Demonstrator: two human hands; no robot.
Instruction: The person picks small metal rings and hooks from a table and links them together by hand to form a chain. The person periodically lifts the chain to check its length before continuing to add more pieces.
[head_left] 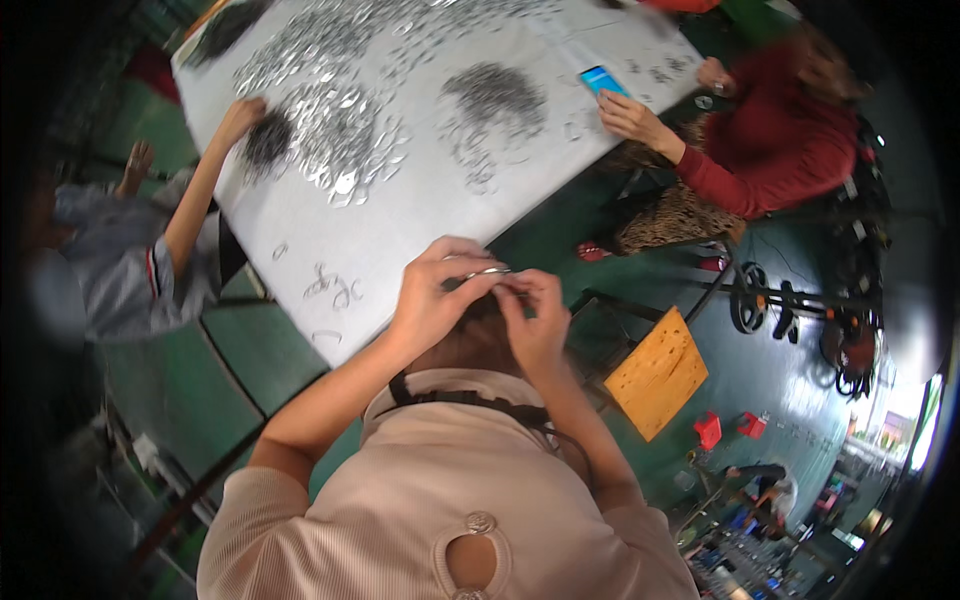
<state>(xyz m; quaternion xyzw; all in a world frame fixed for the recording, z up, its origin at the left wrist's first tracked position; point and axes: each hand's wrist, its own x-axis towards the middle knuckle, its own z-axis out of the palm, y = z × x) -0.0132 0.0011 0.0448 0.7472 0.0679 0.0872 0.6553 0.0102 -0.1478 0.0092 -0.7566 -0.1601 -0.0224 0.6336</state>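
Note:
Close to my body, in front of the near table edge, both hands meet on a small shiny curved metal piece [490, 271]. My left hand [432, 285] is closed on it, thumb and fingers pinching. The fingertips of my right hand [536, 308] pinch the same piece at its right end. My fingers cover most of it, so its full shape cannot be made out. Ahead on the white table [420, 215] lie a heap of bright, flat metal rings [345, 150] and a darker heap of thin curved metal pieces [495, 100].
On the left, a person's hand [243, 116] reaches to a dark pile [268, 140]. A person in red at right holds a phone [600, 80] over the table. Several loose pieces [330, 285] lie near the left corner. A wooden stool [658, 375] stands at right.

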